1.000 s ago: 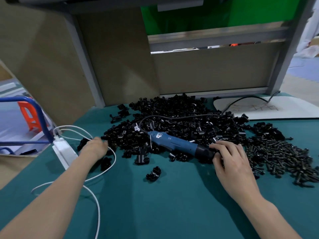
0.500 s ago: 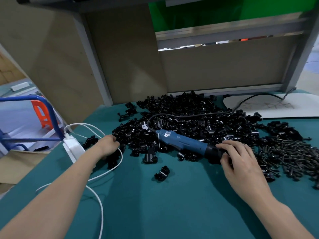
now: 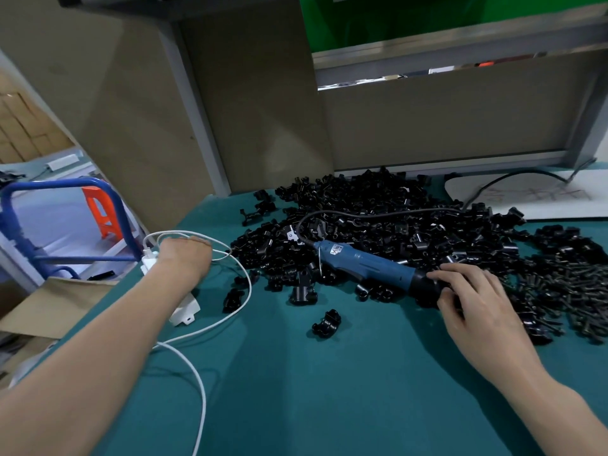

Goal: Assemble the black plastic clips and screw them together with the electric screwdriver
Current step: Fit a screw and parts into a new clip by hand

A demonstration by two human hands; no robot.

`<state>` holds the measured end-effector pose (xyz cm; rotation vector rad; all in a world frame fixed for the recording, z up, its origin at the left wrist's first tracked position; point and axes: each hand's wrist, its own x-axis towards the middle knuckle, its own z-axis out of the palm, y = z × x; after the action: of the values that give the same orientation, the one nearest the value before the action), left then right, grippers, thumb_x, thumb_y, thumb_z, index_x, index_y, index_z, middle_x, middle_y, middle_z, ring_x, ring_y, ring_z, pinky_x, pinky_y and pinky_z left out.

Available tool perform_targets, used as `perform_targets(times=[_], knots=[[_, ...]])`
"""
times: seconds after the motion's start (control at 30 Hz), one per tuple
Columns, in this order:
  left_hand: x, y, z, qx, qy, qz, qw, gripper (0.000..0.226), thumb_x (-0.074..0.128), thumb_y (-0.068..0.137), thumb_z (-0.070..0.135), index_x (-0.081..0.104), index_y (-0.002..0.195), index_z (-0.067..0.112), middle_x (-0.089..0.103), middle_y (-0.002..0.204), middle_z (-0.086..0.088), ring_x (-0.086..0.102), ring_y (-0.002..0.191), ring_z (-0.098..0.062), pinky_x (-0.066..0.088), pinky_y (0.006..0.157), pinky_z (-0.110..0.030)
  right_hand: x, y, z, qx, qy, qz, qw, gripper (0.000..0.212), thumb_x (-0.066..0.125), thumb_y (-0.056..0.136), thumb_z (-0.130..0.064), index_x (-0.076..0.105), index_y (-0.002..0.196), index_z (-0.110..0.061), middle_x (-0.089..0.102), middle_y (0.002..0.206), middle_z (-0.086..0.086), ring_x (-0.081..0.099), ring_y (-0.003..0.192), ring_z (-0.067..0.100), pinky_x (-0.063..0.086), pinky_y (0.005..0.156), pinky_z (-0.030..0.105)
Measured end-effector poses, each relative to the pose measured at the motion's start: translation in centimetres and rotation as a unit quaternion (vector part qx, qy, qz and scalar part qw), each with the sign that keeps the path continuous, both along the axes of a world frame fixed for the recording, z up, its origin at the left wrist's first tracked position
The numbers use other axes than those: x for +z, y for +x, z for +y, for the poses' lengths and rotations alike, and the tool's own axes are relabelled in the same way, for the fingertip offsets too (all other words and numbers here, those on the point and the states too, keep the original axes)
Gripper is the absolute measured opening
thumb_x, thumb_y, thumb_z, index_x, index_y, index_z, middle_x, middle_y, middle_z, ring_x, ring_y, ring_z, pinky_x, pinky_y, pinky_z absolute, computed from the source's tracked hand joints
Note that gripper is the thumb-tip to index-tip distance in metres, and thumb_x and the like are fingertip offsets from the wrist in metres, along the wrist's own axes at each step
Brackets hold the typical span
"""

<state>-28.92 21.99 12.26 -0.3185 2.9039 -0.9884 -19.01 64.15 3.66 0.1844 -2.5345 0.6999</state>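
Right hand seemingly gripping screwdriver, left hand apart

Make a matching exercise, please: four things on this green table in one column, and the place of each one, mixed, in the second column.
1. electric screwdriver
2. screws
3. white cable
4. lone clip

A. loops beside the left hand
B. alone on the mat, in front of the pile
C. on the clip pile, black end in the right hand
D. heaped at the far right

Pairs: 1-C, 2-D, 3-A, 4-B
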Motion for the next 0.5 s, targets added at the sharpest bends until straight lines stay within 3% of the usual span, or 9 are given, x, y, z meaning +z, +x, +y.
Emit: perform_targets(times=[0.17,0.3,0.5], knots=[[-1.1,-1.4,0.3,0.061,-0.054,-0.067,0.994,0.040,0.053,0.099,0.012,0.054,0.138,0.016,0.053,0.147,-0.002,0.051,0.135,-0.025,0.042,0.102,-0.041,0.1,0.2,0.2,-0.001,-0.009,0.001,1.000,0.030,0.060,0.095,-0.004,0.066,0.123,-0.011,0.056,0.131,0.003,0.044,0.122,0.024,0.044,0.106,0.051],[-1.5,-1.7,1.0,0.083,-0.053,-0.058,0.993,0.050,0.055,0.098,0.012,0.044,0.146,0.010,0.045,0.154,-0.008,0.045,0.140,-0.030,0.042,0.104,-0.045,0.3,0.3,0.2,-0.002,-0.016,0.009,1.000,0.030,0.059,0.095,-0.005,0.067,0.123,-0.011,0.056,0.130,0.003,0.043,0.123,0.024,0.044,0.107,0.053],[-0.7,-0.5,1.2,0.089,0.008,-0.055,0.995,0.045,0.053,0.100,0.018,0.048,0.144,0.014,0.048,0.152,-0.006,0.046,0.140,-0.028,0.037,0.109,-0.049,0.2,0.5,-0.1,0.008,-0.016,0.015,1.000,0.030,0.062,0.094,-0.003,0.067,0.123,-0.009,0.058,0.130,0.006,0.044,0.122,0.026,0.042,0.110,0.059]])
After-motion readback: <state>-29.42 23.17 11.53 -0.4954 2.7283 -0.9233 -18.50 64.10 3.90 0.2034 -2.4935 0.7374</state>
